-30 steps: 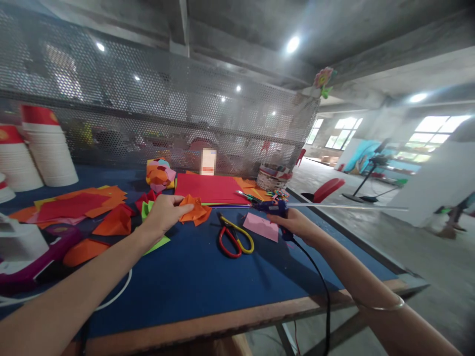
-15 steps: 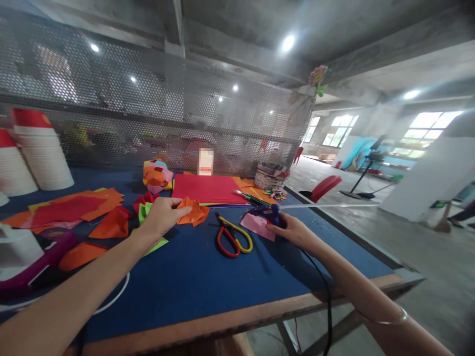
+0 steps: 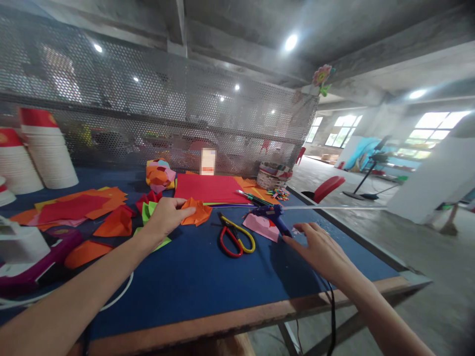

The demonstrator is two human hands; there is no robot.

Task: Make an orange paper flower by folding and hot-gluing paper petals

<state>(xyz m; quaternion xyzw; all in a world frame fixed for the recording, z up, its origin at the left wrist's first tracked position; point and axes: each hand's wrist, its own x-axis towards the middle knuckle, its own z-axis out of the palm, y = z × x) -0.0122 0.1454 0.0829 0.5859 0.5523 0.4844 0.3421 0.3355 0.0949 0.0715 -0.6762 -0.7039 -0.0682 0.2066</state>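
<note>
My left hand (image 3: 166,217) pinches a folded piece of orange paper (image 3: 197,211) between thumb and fingers, just above the blue tabletop. To the right, my right hand (image 3: 319,247) is open beside the handle of a blue glue gun (image 3: 274,213), its fingers apart and holding nothing. A long clear glue stick (image 3: 334,207) sticks out from the back of the gun. The gun's nozzle end lies over a pink piece of paper (image 3: 261,227). Between my hands rest scissors (image 3: 237,238) with one red and one yellow handle.
Red paper sheets (image 3: 208,188) lie behind, near a woven basket (image 3: 273,175) and a multicoloured paper ball (image 3: 159,174). Paper cup stacks (image 3: 52,153), orange paper pieces and a purple-and-white power strip (image 3: 55,247) occupy the left. A perforated metal screen (image 3: 156,109) stands at the back.
My right hand has let go of the glue gun and drawn back to the right, its fingers opening. The gun's handle now shows. My left hand keeps hold of the orange paper.
</note>
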